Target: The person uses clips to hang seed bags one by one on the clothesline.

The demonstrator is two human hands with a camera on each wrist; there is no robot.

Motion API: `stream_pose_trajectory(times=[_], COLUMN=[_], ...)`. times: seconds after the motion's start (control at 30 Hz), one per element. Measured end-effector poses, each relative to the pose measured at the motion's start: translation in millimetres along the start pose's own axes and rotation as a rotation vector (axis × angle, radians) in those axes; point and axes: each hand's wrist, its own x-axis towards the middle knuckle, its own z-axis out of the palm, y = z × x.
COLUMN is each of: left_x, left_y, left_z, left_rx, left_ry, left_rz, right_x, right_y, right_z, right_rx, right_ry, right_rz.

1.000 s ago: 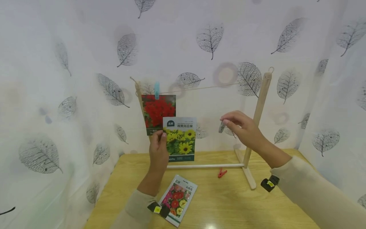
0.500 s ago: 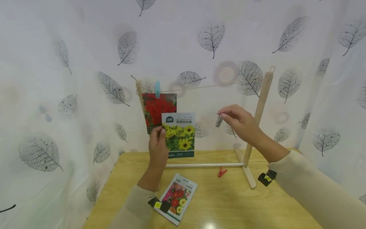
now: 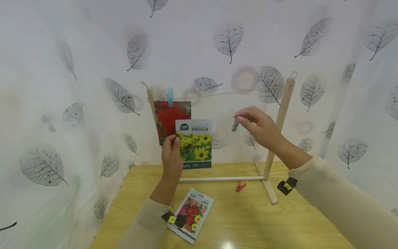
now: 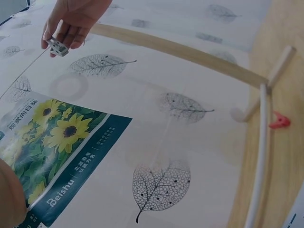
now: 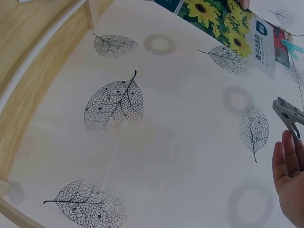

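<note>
My left hand [image 3: 172,160] pinches the left edge of a seed packet [image 3: 196,145] with yellow sunflowers, held upright below the string [image 3: 217,95]. Behind it, a red-flower seed packet [image 3: 171,117] hangs from the string by a light blue clothespin [image 3: 170,96], its lower right part covered. To the right, my right hand [image 3: 261,129] pinches a grey clothespin [image 3: 235,124] between thumb and fingers, apart from both packet and string. In the right wrist view that grey clothespin [image 5: 288,114] points toward the sunflower packet [image 5: 218,21].
A wooden stand carries the string between two posts, the right post [image 3: 280,121] beside my right forearm. A white rod [image 3: 222,178] joins them low down. On the table [image 3: 248,221] lie a red clothespin [image 3: 240,186] and another flower seed packet [image 3: 194,214], partly under my left wrist.
Both hands have risen: the left lifts the sunflower packet slightly, and the right brings the grey clothespin up and a little left. The hanging packet and the things on the table stay put.
</note>
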Motion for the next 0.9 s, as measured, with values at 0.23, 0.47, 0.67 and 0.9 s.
stream_pose_trajectory(times=[0.23, 0.47, 0.67, 0.9], left_x=[5.2, 8.3, 10.5, 14.5], left_y=[-0.3, 6.2, 10.0, 9.6], left_z=[3.1, 6.8, 7.6, 8.0], left_rx=[-0.032, -0.058, -0.078, -0.136], left_ry=[0.005, 0.01, 0.039, 0.047], left_rz=[0.035, 0.052, -0.008, -0.012], right_x=[8.8, 18.0, 23.9, 33.9], right_y=[-6.4, -12.8, -19.9, -26.2], right_z=[-0.9, -0.4, 2.2, 4.3], right_rx=[-0.011, -0.003, -0.01, -0.024], right_ry=[0.009, 0.013, -0.009, -0.008], right_rz=[-0.021, -0.058, -0.074, -0.062])
